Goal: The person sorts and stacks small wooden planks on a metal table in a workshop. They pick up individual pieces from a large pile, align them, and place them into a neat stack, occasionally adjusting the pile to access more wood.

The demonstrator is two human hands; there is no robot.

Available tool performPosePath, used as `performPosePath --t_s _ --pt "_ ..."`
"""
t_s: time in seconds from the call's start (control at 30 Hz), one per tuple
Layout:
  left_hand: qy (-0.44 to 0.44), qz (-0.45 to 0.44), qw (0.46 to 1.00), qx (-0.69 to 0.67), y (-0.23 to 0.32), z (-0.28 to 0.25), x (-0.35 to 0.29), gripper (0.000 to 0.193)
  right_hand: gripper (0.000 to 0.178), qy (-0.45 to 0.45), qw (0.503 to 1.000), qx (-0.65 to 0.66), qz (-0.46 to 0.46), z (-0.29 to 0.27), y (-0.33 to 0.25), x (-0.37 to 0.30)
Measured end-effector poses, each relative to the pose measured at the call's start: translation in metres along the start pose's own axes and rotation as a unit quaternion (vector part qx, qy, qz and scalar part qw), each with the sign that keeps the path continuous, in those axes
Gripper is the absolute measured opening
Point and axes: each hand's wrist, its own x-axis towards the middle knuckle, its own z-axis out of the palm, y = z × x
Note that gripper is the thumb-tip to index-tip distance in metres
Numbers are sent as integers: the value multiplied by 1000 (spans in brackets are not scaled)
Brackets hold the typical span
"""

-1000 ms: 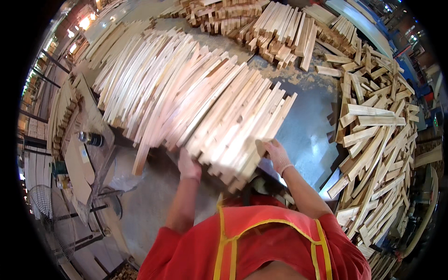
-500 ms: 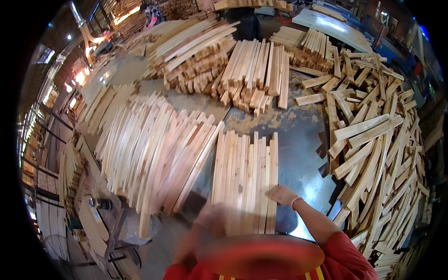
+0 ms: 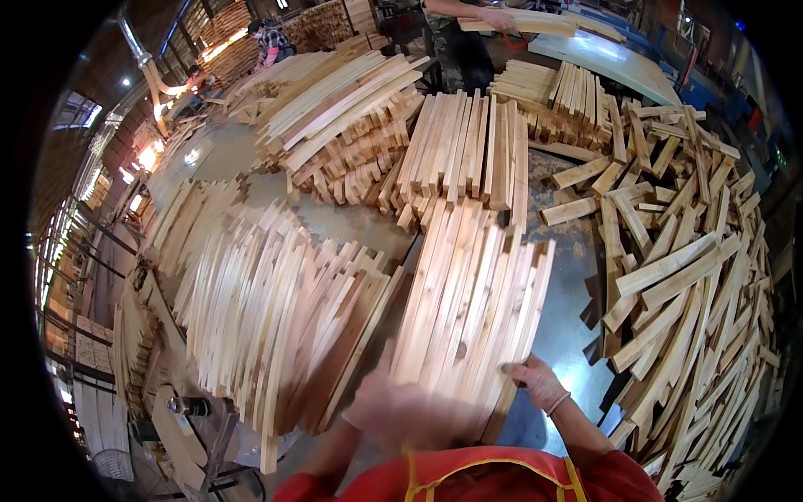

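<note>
A row of pale wooden strips [image 3: 473, 309], laid side by side, slants up and away in front of me, its far end over the nearer end of another stack. At its right edge, close to the near end, my right hand [image 3: 539, 385] in a light glove is closed on the outer strip. My left hand [image 3: 386, 408] grips the bundle's near left side; motion blurs its fingers. To the left, beside the bundle, a wide layer of loose wooden strips [image 3: 268, 309] lies fanned out on the metal table [image 3: 552, 293].
Beyond the bundle stand stacked strips [image 3: 456, 146] and a larger stack [image 3: 343, 117]. A heap of jumbled wood pieces [image 3: 669, 293] fills the right side. Across the table a co-worker's hand [image 3: 498, 18] holds boards [image 3: 535, 23]. Another person [image 3: 269, 46] stands far left.
The bundle between my hands has lifted off the table and moved forward, tilting to the right. My right hand has moved right with it. The co-worker opposite has come further into view.
</note>
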Motion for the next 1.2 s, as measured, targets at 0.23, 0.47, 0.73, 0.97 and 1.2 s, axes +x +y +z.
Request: performPosePath --t_s 0.23,0.47,0.73,0.97,1.2 --pt "-112 175 961 -181 95 -117 219 105 47 90 986 55 -129 20 -153 89" --pt "88 67 866 488 243 -203 445 74 28 6 976 135 -169 57 -307 244" --pt "225 195 833 467 186 -203 479 66 79 127 957 173 -196 69 -275 296" --pt "84 146 867 469 198 -226 463 44 92 174 957 37 -231 93 -252 303" --pt "51 51 956 284 161 -251 478 79 98 169 926 239 -236 103 -254 306"
